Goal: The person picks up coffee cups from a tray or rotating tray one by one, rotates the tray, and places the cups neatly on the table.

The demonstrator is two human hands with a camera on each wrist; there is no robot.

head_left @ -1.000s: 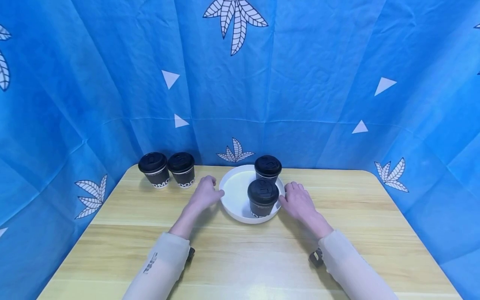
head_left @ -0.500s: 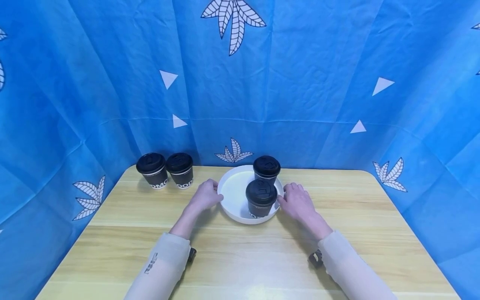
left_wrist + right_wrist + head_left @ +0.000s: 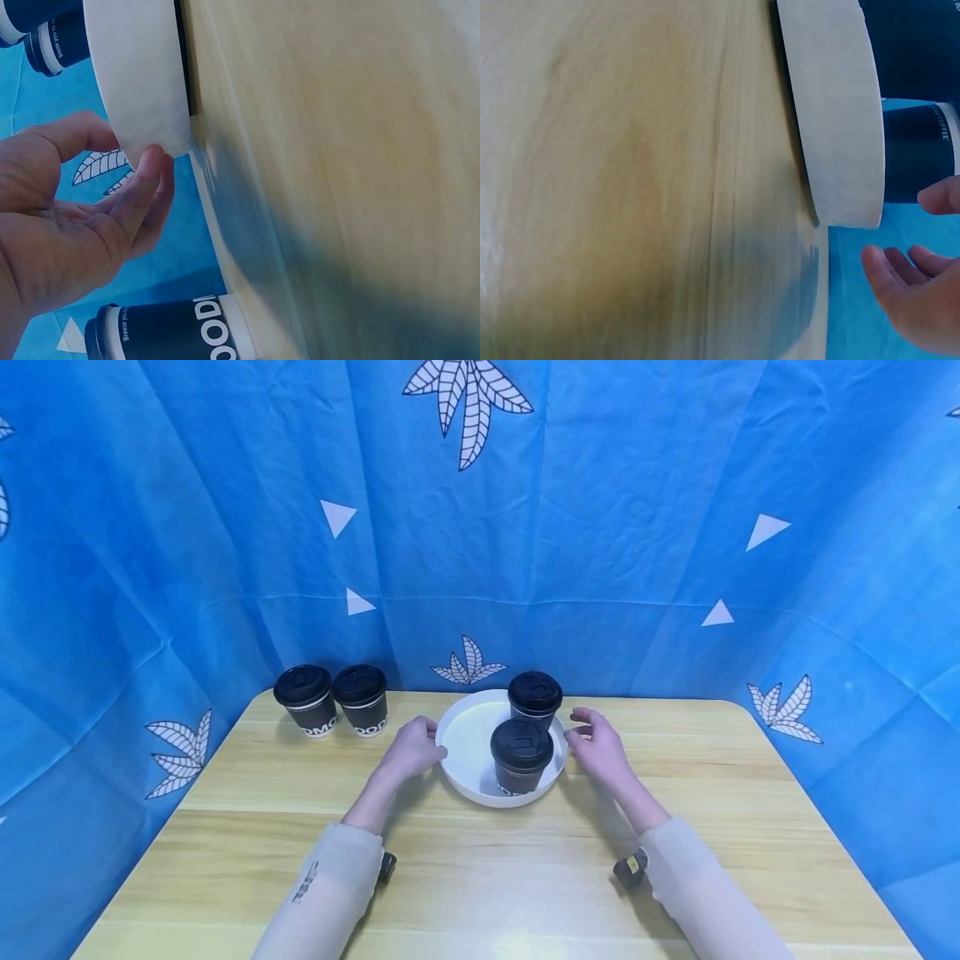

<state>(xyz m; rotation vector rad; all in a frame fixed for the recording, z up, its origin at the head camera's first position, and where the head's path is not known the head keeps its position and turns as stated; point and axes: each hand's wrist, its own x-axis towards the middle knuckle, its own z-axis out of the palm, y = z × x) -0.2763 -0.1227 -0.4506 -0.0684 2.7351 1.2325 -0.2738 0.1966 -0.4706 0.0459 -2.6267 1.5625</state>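
Note:
A round white tray [image 3: 467, 743] with a raised rim sits near the back of the table. Two black lidded paper coffee cups stand upright on its right half, the front cup [image 3: 521, 760] partly hiding the rear cup [image 3: 536, 693]. My left hand [image 3: 407, 752] pinches the tray's left rim; in the left wrist view, its thumb and fingers [image 3: 142, 191] lie on either side of the tray wall. At the tray's right side, my right hand [image 3: 600, 750] has loosely spread fingers and holds nothing. The right wrist view shows a gap between its fingers [image 3: 881, 274] and the tray.
Two more black lidded coffee cups stand close together at the back left, the outer cup [image 3: 306, 697] and the inner cup [image 3: 363, 697]. A blue patterned curtain [image 3: 622, 527] hangs behind the wooden table [image 3: 487, 877] and along both sides.
My right hand has let go of the tray's right rim, its fingers spreading slightly outward. The left hand has come onto the left rim. Tray and cups stay put.

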